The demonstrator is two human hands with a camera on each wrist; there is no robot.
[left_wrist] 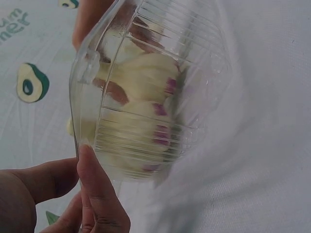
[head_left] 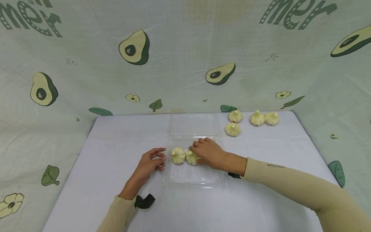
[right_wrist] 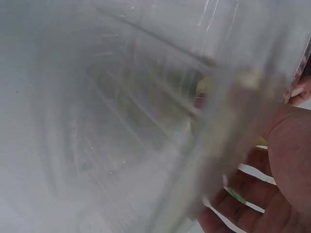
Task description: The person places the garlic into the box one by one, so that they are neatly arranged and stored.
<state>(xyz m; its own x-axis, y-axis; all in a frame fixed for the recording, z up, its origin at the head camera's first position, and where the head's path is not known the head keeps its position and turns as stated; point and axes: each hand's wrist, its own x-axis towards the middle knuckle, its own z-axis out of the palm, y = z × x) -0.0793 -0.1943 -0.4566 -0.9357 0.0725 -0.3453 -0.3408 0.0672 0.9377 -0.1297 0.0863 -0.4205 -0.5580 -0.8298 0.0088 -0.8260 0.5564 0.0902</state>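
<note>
A clear plastic clamshell container [head_left: 188,178] lies with its lid [head_left: 193,125] folded back behind it. One garlic bulb [head_left: 178,155] sits in the base at the back left. Beside it is a second garlic bulb [head_left: 192,158], which my right hand [head_left: 210,154] grips from the right with fingers inside the container. My left hand [head_left: 152,162] pinches the container's left rim between thumb and fingers. Through the ribbed wall in the left wrist view, both garlic bulbs [left_wrist: 138,131] show purple patches low down. Blurred plastic hides the right fingertips in the right wrist view.
Behind and right of the container stand two garlic bulbs [head_left: 233,129], one behind the other. Another pair of garlic bulbs [head_left: 257,118] touches farther right. The white table [head_left: 110,141] meets an avocado-print cloth [head_left: 179,64] at its back edge. Black straps [head_left: 145,201] show by the wrists.
</note>
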